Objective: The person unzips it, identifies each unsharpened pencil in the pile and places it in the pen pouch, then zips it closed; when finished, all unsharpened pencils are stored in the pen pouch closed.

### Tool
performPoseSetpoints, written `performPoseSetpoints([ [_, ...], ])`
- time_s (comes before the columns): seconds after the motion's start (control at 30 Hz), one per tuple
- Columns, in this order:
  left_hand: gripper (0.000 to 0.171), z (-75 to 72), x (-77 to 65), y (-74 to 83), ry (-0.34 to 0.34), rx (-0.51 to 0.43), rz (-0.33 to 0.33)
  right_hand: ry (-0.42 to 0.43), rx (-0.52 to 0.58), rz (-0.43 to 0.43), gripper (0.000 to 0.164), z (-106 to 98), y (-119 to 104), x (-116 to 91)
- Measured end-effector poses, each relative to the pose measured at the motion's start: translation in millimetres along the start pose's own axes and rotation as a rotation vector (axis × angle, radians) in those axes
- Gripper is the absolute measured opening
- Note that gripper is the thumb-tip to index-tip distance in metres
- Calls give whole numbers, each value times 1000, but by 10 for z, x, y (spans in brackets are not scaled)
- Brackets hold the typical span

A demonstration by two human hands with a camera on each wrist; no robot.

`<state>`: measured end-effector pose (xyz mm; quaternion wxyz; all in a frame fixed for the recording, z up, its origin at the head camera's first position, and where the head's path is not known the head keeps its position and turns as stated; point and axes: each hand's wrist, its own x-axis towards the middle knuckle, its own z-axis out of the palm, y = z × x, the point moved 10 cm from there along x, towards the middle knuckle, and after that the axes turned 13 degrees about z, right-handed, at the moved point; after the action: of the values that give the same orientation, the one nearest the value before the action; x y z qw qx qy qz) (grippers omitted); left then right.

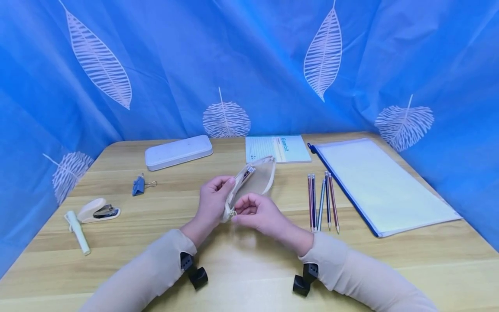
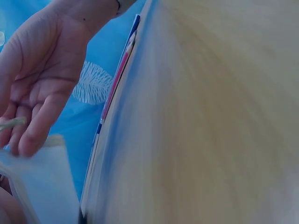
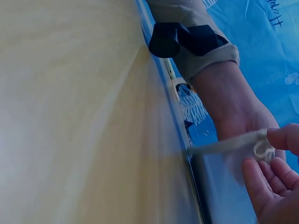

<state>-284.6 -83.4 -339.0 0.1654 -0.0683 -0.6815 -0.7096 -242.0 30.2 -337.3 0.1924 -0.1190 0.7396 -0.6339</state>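
Observation:
A small beige zip pouch (image 1: 260, 178) is held over the middle of the table, tilted, with its mouth open. My left hand (image 1: 212, 197) grips its left side, thumb along the zip edge. Several pencils (image 1: 248, 172) show inside, their capped ends near the far end of the mouth. At the near corner my right hand (image 1: 260, 213) pinches the zipper pull (image 1: 233, 212). In the right wrist view, the pull's cord loop (image 3: 264, 151) sits between thumb and fingers of that hand. Several more pencils (image 1: 320, 201) lie on the table right of the pouch.
A blue-edged document sleeve (image 1: 390, 186) lies at the right. Behind are a notebook (image 1: 278, 148) and a white case (image 1: 179, 152). On the left lie a blue binder clip (image 1: 138, 185), a stapler (image 1: 97, 211) and a pale green capped pen (image 1: 79, 234).

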Motion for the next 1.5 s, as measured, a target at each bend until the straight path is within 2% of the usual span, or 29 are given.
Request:
performPoseSetpoints([
  [0.13,17,22,-7,-13,10,18,10,14,-5,-33,30,63,-8,26],
  [0.3,17,33,-16,-44,3,23,2,21,6,-35,24,72,6,19],
  [0.5,16,63,-17,-32,-46,42,2,-35,0,-36,17,56,-26,-6],
  [0.63,16,58,-39,28,-99,100,17,-88,4,-46,13,59,-49,-5],
  [0.83,16,-86,-163,187,-155,133,63,-118,18,-23,15,65,-38,17],
  [0.97,17,-112,-294,216,-267,119,47,-98,16,-24,15,26,-40,37],
  [1.07,21,-61,-384,236,-391,105,56,-89,21,-39,14,-1,-58,40],
  [1.17,27,22,-457,253,-542,114,90,-88,39,-42,14,-13,-77,45],
  [1.23,30,63,-493,231,-610,125,79,-91,49,-38,15,-14,-77,51],
  [1.33,25,91,-504,197,-650,191,77,-91,49,-26,16,-16,-68,57],
  [1.43,17,80,-479,185,-624,269,88,-81,32,8,14,-36,-26,68],
  [1.5,13,91,-472,197,-626,315,125,-67,9,41,11,-68,11,73],
])
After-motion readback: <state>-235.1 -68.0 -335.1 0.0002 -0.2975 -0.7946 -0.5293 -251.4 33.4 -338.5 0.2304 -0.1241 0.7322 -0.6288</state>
